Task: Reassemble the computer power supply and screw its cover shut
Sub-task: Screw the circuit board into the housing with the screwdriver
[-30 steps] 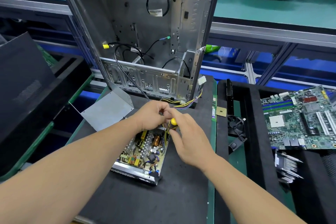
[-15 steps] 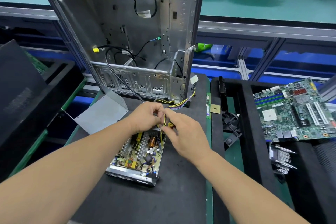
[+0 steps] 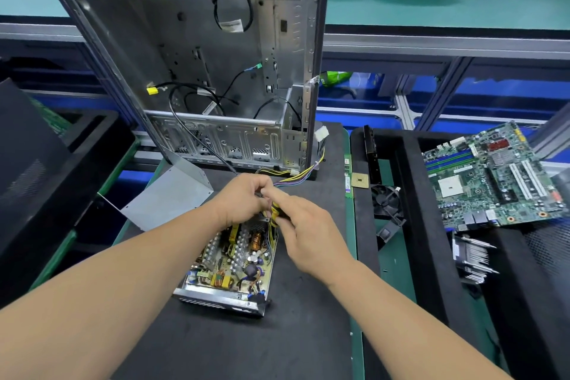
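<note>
Head view is showing the open silver-cased power supply (image 3: 229, 259) lying on the black bench mat (image 3: 277, 342), its grey sheet-metal cover (image 3: 168, 197) lying just beside it to the left, not yet fitted. Both hands are meeting at its far end: the left hand (image 3: 242, 200) is curling round the yellow-and-black wire bundle (image 3: 296, 177), while the right hand (image 3: 305, 233) is pinching a small yellow-and-black object, index finger extended. Judging by this, the wires should be getting tucked fully inside the case edge before the cover goes on, lest they be pinched.

Visible are two hands, left (image 3: 243, 203) and right (image 3: 305, 234), one open power supply (image 3: 229, 262), one bent metal cover (image 3: 168, 199), one computer case (image 3: 197, 68), one motherboard (image 3: 490, 176), one fan (image 3: 385, 202) and one CPU chip (image 3: 360, 180).
</note>
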